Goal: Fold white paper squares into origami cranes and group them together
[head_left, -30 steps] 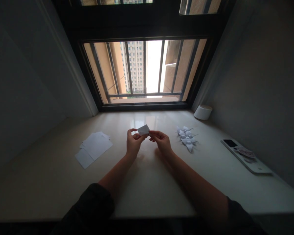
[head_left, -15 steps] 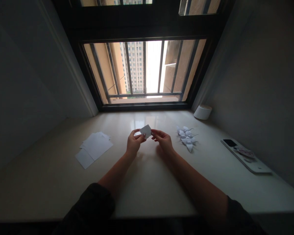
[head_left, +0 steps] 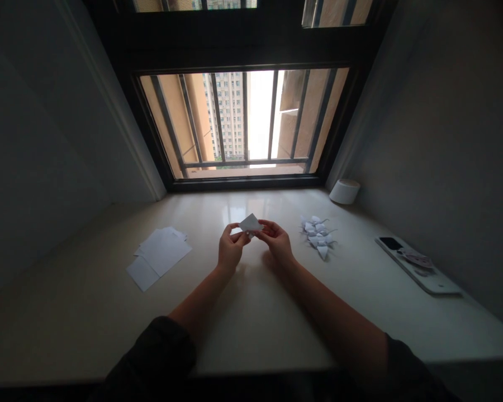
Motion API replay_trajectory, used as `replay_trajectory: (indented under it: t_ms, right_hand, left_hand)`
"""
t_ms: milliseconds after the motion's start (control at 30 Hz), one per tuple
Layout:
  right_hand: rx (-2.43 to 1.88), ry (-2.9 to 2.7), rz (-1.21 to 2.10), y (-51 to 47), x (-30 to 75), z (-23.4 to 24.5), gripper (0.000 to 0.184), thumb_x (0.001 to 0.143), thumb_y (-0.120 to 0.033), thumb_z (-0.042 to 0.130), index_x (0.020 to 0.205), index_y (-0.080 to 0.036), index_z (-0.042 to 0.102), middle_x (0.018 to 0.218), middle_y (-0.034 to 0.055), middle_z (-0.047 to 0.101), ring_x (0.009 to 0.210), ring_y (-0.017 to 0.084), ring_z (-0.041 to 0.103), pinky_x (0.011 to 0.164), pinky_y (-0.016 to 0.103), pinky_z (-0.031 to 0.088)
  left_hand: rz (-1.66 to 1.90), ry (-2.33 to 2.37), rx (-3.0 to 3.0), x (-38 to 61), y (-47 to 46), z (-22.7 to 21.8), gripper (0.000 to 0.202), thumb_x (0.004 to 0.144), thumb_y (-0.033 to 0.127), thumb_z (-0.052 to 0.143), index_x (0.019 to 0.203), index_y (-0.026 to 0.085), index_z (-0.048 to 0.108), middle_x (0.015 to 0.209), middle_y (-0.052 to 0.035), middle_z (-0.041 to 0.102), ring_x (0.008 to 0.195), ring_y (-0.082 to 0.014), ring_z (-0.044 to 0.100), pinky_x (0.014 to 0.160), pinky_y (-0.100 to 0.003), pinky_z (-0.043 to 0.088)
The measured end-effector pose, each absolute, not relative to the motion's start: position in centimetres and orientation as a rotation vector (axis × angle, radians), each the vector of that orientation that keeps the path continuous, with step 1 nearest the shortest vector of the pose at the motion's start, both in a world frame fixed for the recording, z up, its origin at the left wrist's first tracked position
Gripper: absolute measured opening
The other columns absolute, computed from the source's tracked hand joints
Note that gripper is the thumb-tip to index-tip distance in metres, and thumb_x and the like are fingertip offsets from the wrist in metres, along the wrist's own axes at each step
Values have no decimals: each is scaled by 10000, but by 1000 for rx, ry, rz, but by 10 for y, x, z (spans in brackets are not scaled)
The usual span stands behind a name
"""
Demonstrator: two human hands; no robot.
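Note:
A small folded piece of white paper (head_left: 251,222) is held up above the white sill, one corner pointing away from me. My left hand (head_left: 231,245) pinches its left side between thumb and fingers. On the right side, my right hand (head_left: 276,240) grips it the same way, its thumb near the lower edge. The paper's underside and some fingertips are hidden. To the right of my hands lies a cluster of folded white paper cranes (head_left: 317,234). Over on the left rests a loose pile of white paper sheets (head_left: 161,251).
A white cylindrical object (head_left: 345,191) stands at the back right by the window frame. Along the right wall lies a white phone-shaped object (head_left: 419,268) with something printed on top. The barred window (head_left: 245,123) rises behind the sill (head_left: 251,335).
The folded paper has turned so that its corner points straight away from me. My right hand has shifted slightly left, its thumb now on the paper. The whole view has moved slightly.

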State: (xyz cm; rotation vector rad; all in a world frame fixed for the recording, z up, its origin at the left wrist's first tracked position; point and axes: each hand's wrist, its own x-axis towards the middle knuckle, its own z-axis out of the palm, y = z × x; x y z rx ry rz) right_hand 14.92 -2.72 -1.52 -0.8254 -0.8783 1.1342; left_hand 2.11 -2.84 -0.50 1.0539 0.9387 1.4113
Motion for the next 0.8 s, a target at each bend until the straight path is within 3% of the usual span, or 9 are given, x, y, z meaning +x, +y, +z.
replay_trajectory:
  t_ms: [167, 400, 600, 700, 800]
  right_hand:
    - [-857, -808, 1162, -28, 150, -14, 363, 510, -282, 818, 835, -206, 672, 661, -10, 678, 666, 150, 617, 724, 311, 465]
    - [-914, -911, 1166, -26, 152, -15, 355, 592, -369, 758, 889, -191, 682, 742, 41, 706, 743, 196, 654, 676, 301, 447]
    - [-908, -1022, 1087, -27, 153, -16, 254, 643, -341, 714, 851, -202, 674, 679, 14, 687, 686, 173, 635, 676, 303, 446]
    - [-925, -1140, 1017, -24, 155, -20, 173, 651, -305, 700, 783, -202, 658, 704, 11, 660, 695, 163, 611, 673, 295, 459]
    - [-954, -1207, 988, -21, 156, -22, 219, 667, -337, 686, 838, -207, 643, 814, 32, 653, 717, 165, 597, 644, 288, 477]
  left_hand:
    - [1417, 945, 1079, 22, -27, -5, 434, 629, 300, 757, 964, 166, 515, 734, -64, 715, 710, -199, 678, 774, -393, 521]
    - [1417, 1016, 1036, 17, -23, 0, 433, 654, 277, 740, 1001, 144, 519, 739, -81, 713, 696, -193, 674, 756, -381, 527]
    - [1383, 1065, 1075, 12, -17, -4, 410, 696, 251, 696, 1049, 143, 518, 754, -78, 707, 715, -181, 666, 726, -339, 522]
    - [1318, 1163, 1256, 5, -14, -6, 430, 726, 267, 660, 1114, 163, 506, 713, -44, 696, 645, -161, 640, 662, -297, 501]
    - [1264, 1296, 1604, -2, -16, -1, 413, 750, 265, 625, 1145, 216, 516, 662, 8, 675, 595, -145, 608, 608, -250, 441]
